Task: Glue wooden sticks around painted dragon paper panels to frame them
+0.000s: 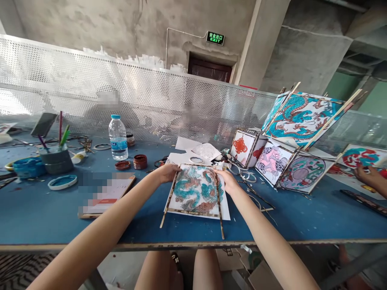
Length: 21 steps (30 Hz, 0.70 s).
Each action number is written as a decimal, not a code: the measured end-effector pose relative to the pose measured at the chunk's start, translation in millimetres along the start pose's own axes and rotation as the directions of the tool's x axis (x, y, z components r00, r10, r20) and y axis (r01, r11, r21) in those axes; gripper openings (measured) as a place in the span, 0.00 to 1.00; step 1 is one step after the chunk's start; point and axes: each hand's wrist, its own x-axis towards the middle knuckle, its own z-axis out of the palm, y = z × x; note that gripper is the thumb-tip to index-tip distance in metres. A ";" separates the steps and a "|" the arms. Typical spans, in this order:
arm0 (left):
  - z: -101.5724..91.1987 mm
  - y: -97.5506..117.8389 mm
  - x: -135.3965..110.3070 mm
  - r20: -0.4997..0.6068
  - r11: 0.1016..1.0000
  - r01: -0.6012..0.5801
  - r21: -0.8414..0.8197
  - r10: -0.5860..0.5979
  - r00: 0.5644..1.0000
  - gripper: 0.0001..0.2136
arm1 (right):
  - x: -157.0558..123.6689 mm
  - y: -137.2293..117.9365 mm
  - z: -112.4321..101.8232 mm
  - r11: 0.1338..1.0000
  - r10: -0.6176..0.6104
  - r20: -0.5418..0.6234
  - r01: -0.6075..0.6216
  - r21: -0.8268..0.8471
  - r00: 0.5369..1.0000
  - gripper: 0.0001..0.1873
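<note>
Left hand (169,173) pinching stick frame (193,212) with thumb and fingers at far-left corner, right hand (227,181) pinching far-right; painted paper (198,193) showing under frame.

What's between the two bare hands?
The head view shows a teal-and-brown painted paper with thin brown sticks between the left hand and right hand.

Both arms (113,223) reach forward, hands (169,173) apart and gripping.
</note>
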 end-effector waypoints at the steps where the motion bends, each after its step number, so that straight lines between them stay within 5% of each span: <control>1: 2.2 0.0 -1.4 -0.010 0.999 0.020 0.038 -0.019 1.000 0.07 | 1.6 1.9 -1.5 1.000 -0.021 -0.021 0.020 -0.019 1.000 0.16; 12: 11.7 -1.0 -4.5 -0.240 0.994 -0.059 0.092 0.079 0.968 0.13 | -0.5 3.6 0.6 0.997 0.040 -0.002 -0.040 -0.072 0.999 0.13; 21: 14.3 -4.2 -3.5 -0.273 0.969 -0.105 0.222 0.165 0.948 0.10 | -5.2 -5.9 4.7 1.000 0.027 0.029 -0.027 -0.013 0.999 0.16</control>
